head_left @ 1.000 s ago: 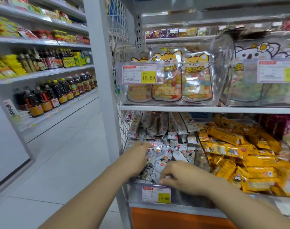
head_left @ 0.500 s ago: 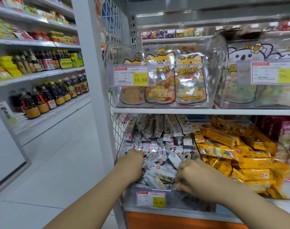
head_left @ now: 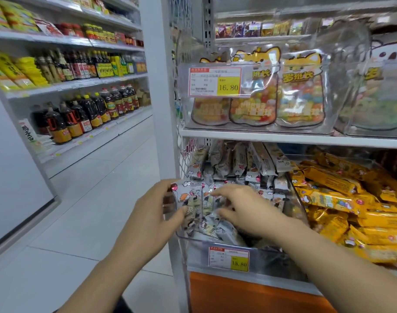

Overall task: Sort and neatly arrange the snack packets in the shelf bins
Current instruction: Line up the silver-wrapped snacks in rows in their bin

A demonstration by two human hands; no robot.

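A clear plastic bin on the lower shelf holds many silver-grey snack packets, some standing in a row at the back, others loose in front. My left hand holds a small bunch of these packets upright above the bin's front left corner, thumb in front and fingers behind. My right hand pinches the bunch's right side with curled fingers, over the loose packets.
To the right lies a heap of yellow snack packets. The shelf above carries clear bins of cartoon candy bags. A white upright post and wire mesh bound the bin's left. Across the aisle stand oil bottles.
Both hands have risen from the loose pile and come together, lifting a bunch of silver packets above the bin's front left. The camera has swung slightly right.
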